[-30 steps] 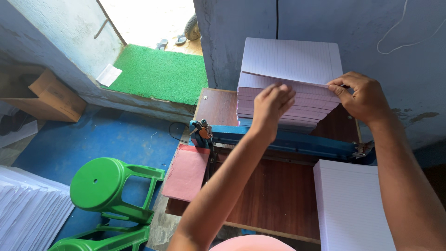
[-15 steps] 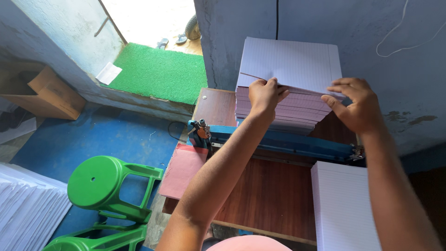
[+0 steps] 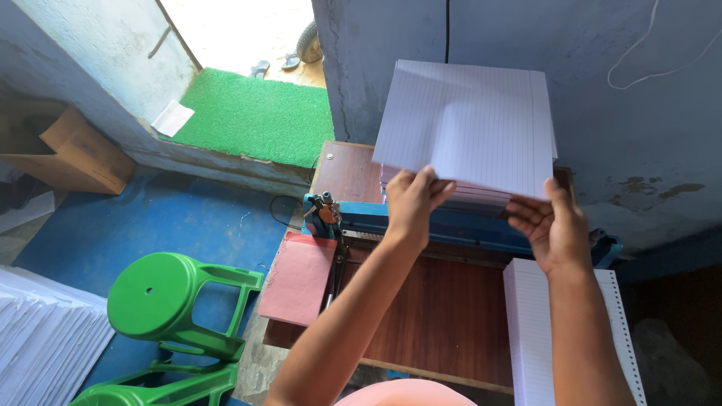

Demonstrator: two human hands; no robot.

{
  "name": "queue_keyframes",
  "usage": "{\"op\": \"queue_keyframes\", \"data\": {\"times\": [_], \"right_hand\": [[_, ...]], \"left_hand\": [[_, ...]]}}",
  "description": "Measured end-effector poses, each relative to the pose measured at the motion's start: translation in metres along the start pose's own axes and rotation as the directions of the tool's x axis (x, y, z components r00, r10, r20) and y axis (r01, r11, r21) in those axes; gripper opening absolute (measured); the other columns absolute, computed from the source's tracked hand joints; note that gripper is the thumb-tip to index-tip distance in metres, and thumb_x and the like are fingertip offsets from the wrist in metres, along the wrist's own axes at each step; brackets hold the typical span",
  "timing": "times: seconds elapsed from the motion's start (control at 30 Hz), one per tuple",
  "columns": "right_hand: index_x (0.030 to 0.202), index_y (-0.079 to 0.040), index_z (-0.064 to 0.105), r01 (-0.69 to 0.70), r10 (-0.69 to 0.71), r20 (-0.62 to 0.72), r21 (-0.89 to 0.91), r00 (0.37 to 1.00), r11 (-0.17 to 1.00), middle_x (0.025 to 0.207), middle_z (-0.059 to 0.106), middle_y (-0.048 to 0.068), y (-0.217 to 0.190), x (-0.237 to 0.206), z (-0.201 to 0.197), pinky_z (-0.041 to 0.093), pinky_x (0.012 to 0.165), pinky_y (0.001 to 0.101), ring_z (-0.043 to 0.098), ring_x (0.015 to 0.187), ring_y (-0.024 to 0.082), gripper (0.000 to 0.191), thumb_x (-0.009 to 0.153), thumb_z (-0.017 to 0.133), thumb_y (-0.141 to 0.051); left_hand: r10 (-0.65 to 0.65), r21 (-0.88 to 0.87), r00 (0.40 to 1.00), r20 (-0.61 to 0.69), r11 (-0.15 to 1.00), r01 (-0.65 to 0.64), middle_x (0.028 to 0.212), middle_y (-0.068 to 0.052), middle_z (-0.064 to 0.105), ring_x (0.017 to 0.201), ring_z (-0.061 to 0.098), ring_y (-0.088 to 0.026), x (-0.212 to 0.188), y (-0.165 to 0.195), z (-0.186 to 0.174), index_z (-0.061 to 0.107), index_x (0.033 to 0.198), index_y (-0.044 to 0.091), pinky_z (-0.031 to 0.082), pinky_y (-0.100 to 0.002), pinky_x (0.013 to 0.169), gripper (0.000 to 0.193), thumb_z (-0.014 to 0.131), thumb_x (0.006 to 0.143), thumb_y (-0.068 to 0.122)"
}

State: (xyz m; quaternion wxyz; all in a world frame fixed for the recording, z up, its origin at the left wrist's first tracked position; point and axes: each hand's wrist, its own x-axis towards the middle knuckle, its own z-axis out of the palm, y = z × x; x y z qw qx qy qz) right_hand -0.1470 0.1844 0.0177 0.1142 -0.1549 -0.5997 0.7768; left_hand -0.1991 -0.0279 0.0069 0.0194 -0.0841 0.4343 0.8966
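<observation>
left hand [image 3: 414, 203], right hand [image 3: 555, 225], gripping ruled sheets [image 3: 466, 124]

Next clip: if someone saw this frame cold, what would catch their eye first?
Probably the batch of ruled sheets raised at top centre, pinched along its lower edge by the left hand and the right hand, above the paper stack and the blue punching machine on the wooden table. Next, the bright green plastic stool on the blue floor at lower left, and the green mat at the doorway.
</observation>
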Motion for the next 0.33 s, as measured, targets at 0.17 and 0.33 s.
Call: {"op": "queue_keyframes", "data": {"times": [0.17, 0.33], "right_hand": [[0.118, 0.002, 0.065, -0.064, 0.068, 0.127, -0.029, 0.990, 0.998, 0.097, 0.072, 0.018, 0.031, -0.015, -0.018, 0.062, 0.063, 0.0285, 0.072, 0.078, 0.019, 0.026, 0.103, 0.064, -0.019], [0.125, 0.006, 0.060, -0.103, 0.105, 0.127, -0.029, 0.986, 0.994, 0.099, 0.073, 0.022, 0.080, -0.047, -0.032, 0.066, 0.062, 0.0318, 0.075, 0.075, 0.022, 0.036, 0.098, 0.065, -0.018]], "left_hand": [[0.076, 0.056, 0.996, 0.052, 0.995, -0.079, 0.097, -0.021, 0.064, 0.092, 0.073, -0.026, -0.039, -0.011, -0.044, 0.055, 0.092, -0.007, 0.064, -0.039, 0.087, 0.022, 0.056, 0.102, 0.012], [0.021, 0.034, 0.999, 0.048, 0.999, -0.023, 0.109, -0.015, 0.068, 0.101, 0.071, -0.026, -0.076, -0.031, -0.091, 0.062, 0.114, -0.002, 0.064, -0.044, 0.094, 0.021, 0.056, 0.101, 0.013]]}}
